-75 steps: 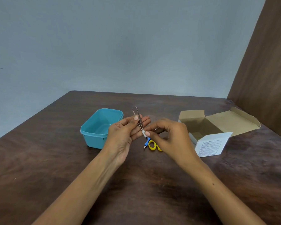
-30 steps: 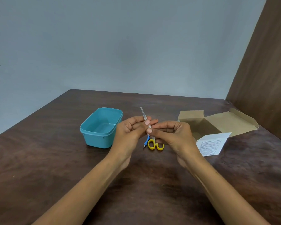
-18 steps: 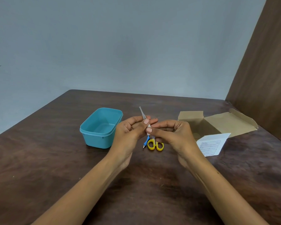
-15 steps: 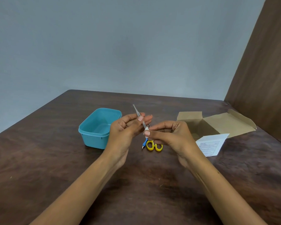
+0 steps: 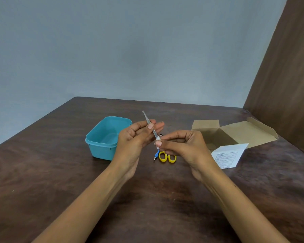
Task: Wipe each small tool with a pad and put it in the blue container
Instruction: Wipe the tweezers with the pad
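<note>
The fingers (image 5: 148,126) of the left hand (image 5: 133,142) were curled and pinched the middle of a thin metal tool (image 5: 149,124), thumb pressed on its front, while the thumb and forefinger of the right hand (image 5: 182,146) pinched a small white pad (image 5: 158,138) round the tool's lower end. Both hands were raised above the dark wooden table (image 5: 42,172), which filled the lower half of the view. On its right side lay an open cardboard box (image 5: 235,132), flaps spread, with a white printed leaflet (image 5: 228,155) leaning against its near edge. The blue container (image 5: 104,137) stood left of the hands, just beside the left hand, open at the top; nothing showed in the part of its inside that was visible. The tool slanted up and to the left, its upper tip above the container's far right corner. Below the hands, on the table, lay small scissors with yellow handles (image 5: 167,156) and, touching them on the left, a small blue-handled tool (image 5: 156,154). A tiny dark object (image 5: 161,135) showed just behind the pad, too small to tell.
</note>
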### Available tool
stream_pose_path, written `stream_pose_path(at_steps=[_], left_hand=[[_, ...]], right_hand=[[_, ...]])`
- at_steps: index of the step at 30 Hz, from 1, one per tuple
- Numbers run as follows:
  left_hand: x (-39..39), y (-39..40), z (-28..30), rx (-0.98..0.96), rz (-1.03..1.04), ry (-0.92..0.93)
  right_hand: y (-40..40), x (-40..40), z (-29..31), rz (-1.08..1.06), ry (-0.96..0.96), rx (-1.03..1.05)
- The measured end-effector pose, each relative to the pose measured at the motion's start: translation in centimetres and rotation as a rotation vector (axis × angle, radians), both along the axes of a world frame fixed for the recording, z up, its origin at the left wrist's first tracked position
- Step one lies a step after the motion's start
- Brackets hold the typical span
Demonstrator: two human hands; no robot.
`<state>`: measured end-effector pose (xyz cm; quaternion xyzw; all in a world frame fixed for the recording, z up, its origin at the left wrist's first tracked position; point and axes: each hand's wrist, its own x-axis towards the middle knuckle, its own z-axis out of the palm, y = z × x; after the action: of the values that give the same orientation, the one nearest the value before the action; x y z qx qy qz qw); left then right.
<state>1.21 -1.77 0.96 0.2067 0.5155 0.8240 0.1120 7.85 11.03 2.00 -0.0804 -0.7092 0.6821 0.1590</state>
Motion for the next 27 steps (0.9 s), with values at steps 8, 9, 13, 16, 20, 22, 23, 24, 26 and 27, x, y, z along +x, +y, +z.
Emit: stream_pose_path(at_steps=[8,9,13,16,20,22,23,24,26,27], left_hand=[[-0.05,-0.02,-0.13,-0.103,-0.006,0.045],[-0.05,-0.01,-0.15,-0.109,-0.003,0.043],[0.14,0.29,-0.32,-0.156,0.008,0.054],[0.32,0.49,-0.46,-0.201,0.007,0.068],[0.25,0.37,-0.46,-0.211,-0.015,0.070],[0.26,0.38,-0.47,-0.202,-0.015,0.075],[0.26,0.37,-0.46,-0.191,-0.004,0.079],[0.21,0.33,-0.40,-0.171,0.009,0.077],[-0.08,0.07,-0.16,-0.106,0.027,0.051],[-0.25,-0.10,0.03,-0.070,0.034,0.033]], right_hand=[[0.08,0.09,-0.24,-0.075,0.063,0.024],[0.12,0.04,-0.25,-0.090,0.069,0.022],[0.25,-0.10,-0.25,-0.137,0.110,0.015],[0.23,-0.22,-0.46,-0.161,0.114,0.033],[0.26,-0.37,-0.69,-0.168,0.121,0.018],[0.26,-0.36,-0.65,-0.144,0.103,0.014],[0.20,-0.32,-0.59,-0.125,0.088,0.011],[0.16,-0.29,-0.56,-0.107,0.075,0.010],[0.14,-0.24,-0.58,-0.088,0.052,0.020],[0.14,-0.19,-0.58,-0.088,0.044,0.032]])
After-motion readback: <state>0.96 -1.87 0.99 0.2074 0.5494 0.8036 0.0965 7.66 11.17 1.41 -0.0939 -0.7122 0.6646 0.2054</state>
